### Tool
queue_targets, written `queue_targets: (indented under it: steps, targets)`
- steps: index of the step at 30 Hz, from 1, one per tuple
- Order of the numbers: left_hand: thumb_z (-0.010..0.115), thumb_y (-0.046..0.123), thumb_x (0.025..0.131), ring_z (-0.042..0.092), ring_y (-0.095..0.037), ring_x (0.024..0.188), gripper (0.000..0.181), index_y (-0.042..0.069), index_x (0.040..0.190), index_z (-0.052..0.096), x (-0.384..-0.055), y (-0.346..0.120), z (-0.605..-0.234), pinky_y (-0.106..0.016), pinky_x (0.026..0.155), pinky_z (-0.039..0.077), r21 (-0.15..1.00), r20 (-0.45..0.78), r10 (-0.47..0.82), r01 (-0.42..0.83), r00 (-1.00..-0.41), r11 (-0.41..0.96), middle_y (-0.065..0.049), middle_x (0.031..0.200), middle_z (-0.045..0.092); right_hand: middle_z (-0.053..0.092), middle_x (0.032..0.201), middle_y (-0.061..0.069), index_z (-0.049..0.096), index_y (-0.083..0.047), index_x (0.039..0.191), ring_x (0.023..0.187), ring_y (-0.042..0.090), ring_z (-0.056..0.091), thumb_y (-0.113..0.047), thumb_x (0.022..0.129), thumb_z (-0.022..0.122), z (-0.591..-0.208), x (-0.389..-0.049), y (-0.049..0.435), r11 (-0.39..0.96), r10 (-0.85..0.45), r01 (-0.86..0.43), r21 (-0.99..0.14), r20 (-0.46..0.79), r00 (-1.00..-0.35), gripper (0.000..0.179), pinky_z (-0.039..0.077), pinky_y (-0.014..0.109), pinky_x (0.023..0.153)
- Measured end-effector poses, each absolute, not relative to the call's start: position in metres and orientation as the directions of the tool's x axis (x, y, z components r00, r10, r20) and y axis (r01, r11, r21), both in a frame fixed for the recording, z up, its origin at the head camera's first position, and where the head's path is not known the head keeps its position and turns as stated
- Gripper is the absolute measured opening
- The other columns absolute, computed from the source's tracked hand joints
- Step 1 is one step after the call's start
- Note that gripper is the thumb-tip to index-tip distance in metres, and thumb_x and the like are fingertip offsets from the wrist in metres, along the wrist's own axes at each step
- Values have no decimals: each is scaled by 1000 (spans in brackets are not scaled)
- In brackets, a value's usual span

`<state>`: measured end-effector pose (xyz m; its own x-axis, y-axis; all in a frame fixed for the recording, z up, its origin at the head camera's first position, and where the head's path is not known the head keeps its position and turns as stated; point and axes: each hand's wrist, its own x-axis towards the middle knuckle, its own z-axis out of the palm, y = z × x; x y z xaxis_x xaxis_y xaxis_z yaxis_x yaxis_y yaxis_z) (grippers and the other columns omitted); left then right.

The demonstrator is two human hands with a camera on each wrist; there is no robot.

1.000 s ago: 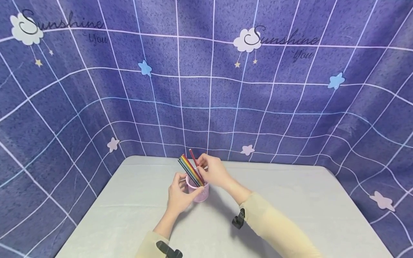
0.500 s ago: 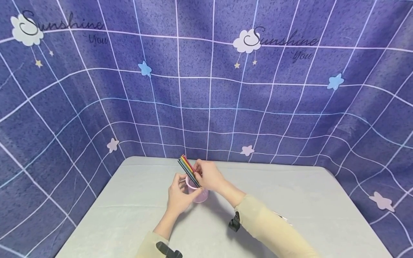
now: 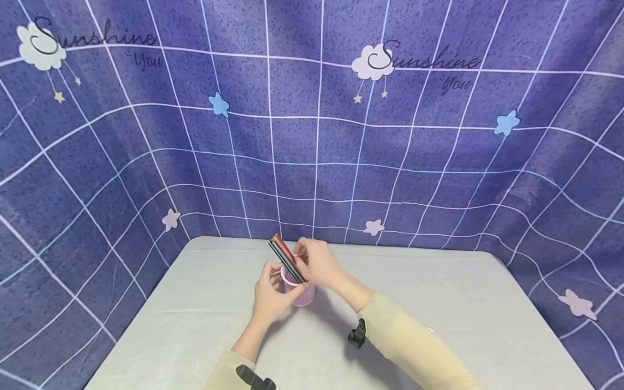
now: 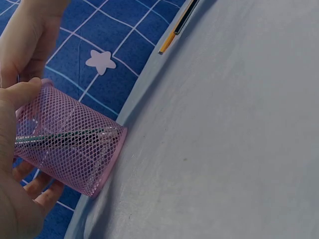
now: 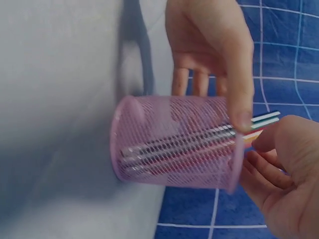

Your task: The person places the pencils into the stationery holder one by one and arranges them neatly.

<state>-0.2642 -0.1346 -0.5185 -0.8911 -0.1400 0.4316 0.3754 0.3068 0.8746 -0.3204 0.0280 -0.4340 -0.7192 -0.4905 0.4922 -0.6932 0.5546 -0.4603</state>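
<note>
A pink mesh pencil cup (image 3: 303, 295) stands on the table, several colored pencils (image 3: 285, 259) leaning in it toward the back left. My left hand (image 3: 270, 295) grips the cup, thumb at the near rim and fingers round the far side. At the mouth, my right hand (image 3: 319, 262) has thumb and fingers pinched on the red and yellow end of the bunch. The right wrist view shows the pencils through the mesh of the cup (image 5: 174, 112), with the right hand (image 5: 294, 169) at their upper ends. Exactly which pencils it pinches is partly hidden.
In the left wrist view, an orange pencil (image 4: 168, 43) and a dark one lie on the table (image 4: 224, 124). The right sleeve (image 3: 414, 341) covers part of the table in the head view. A blue-purple grid curtain (image 3: 312, 179) hangs behind and at both sides.
The red pencil that my right hand held high over the cup has gone down among the others. My right hand lowered with it, then shifted slightly. The left hand stays on the cup.
</note>
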Motion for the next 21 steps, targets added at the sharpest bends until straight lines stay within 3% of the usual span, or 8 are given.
queue_targets:
  steps: [5, 21]
  targets:
    - [102, 23, 70, 75, -42, 115, 69, 5, 120, 58, -264, -134, -518, -57, 101, 64, 878, 425, -148, 367, -893, 308, -18, 119, 73, 76, 83, 7, 69, -3, 95, 74, 17, 74, 2, 88, 71, -419, -323, 42, 555, -443, -693, -460, 542, -714, 9, 62, 15, 68]
    - [103, 23, 68, 75, -39, 116, 69, 6, 118, 59, -266, -134, -521, -53, 102, 64, 888, 406, -153, 350, -901, 298, -17, 119, 74, 76, 84, 3, 72, -6, 99, 76, 15, 72, -5, 92, 72, -365, -321, 113, 621, -397, -667, -411, 569, -720, 8, 66, 31, 71]
